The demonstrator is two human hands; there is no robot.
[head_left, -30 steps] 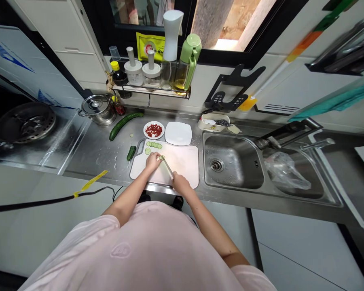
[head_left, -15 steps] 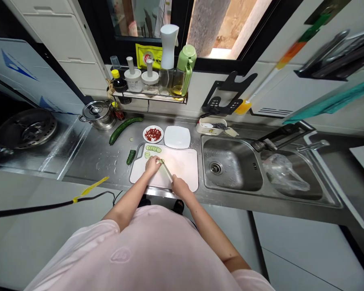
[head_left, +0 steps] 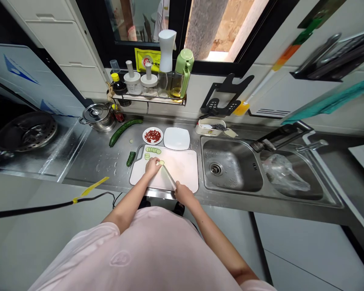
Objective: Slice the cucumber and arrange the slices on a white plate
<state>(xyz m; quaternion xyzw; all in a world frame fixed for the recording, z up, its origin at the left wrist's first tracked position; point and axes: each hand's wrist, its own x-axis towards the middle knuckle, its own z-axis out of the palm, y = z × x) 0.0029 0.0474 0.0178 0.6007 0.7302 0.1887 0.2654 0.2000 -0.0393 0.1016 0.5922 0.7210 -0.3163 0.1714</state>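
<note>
Holds cucumber piece (head_left: 161,162) in left hand (head_left: 152,166), apparently steadying it for knife (head_left: 169,176) gripped in right hand (head_left: 183,192) at near edge of cutting board (head_left: 186,165), with slices (head_left: 153,150) clear toward far-left corner.

The cutting board (head_left: 183,167) looks like smooth, matt plastic; the table (head_left: 91,161) under it, shiny metal. Right of the board the sink (head_left: 233,169) is satiny metal, the bag (head_left: 286,173) crinkled, glossy plastic. Beyond the board, the square plate (head_left: 176,138) looks smooth; left of the board, the pot (head_left: 101,121) is polished metal.
</note>
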